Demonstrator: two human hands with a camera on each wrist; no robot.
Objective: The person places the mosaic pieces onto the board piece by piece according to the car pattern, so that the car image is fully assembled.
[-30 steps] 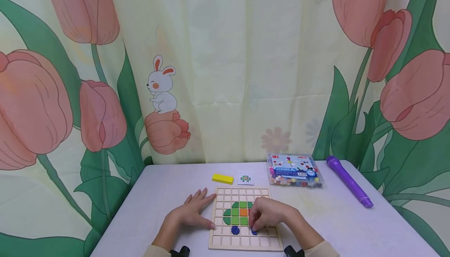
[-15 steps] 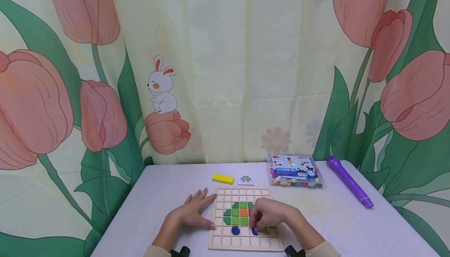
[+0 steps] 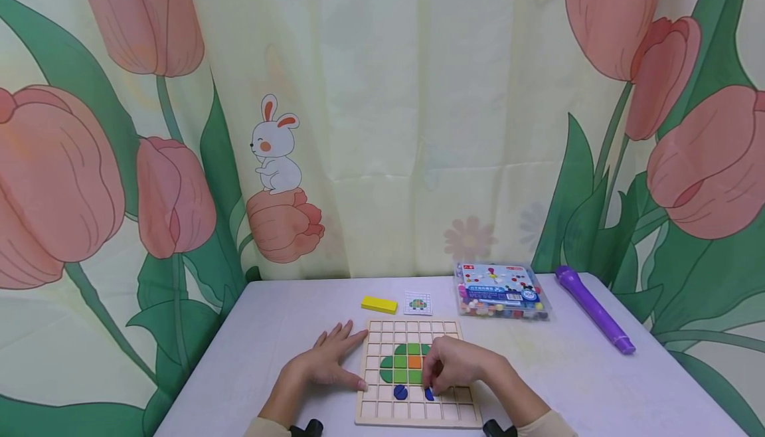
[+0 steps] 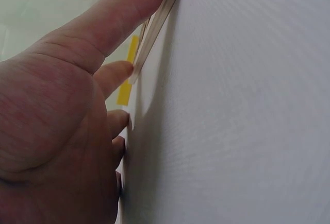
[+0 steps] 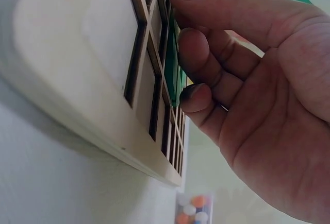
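Note:
A wooden grid board [image 3: 376, 416] lies on the table. Several green tiles [image 3: 400, 360] and an orange square tile [image 3: 414, 362] form a patch in its middle; my right hand covers the patch's right side. Below them sits a round blue shape [image 3: 400, 392] with a line across it. My right hand [image 3: 460, 362] pinches a small blue tile [image 3: 429, 394] between thumb and forefinger, low over the grid. That tile is mostly hidden by the fingertips. My left hand [image 3: 325, 360] is spread, its thumb and forefinger touching the board's left edge.
Behind the board lie a yellow block [image 3: 379, 304] and a small pattern card [image 3: 418, 303]. A clear plastic box [image 3: 502, 291] of coloured beads stands at the back right, beside a purple tube-shaped stick [image 3: 594, 309]. A tulip-print curtain [image 3: 382, 125] hangs behind the table.
The pinched blue tile and my right fingertips have shifted slightly left in the last half second. My left hand and the board stay where they were.

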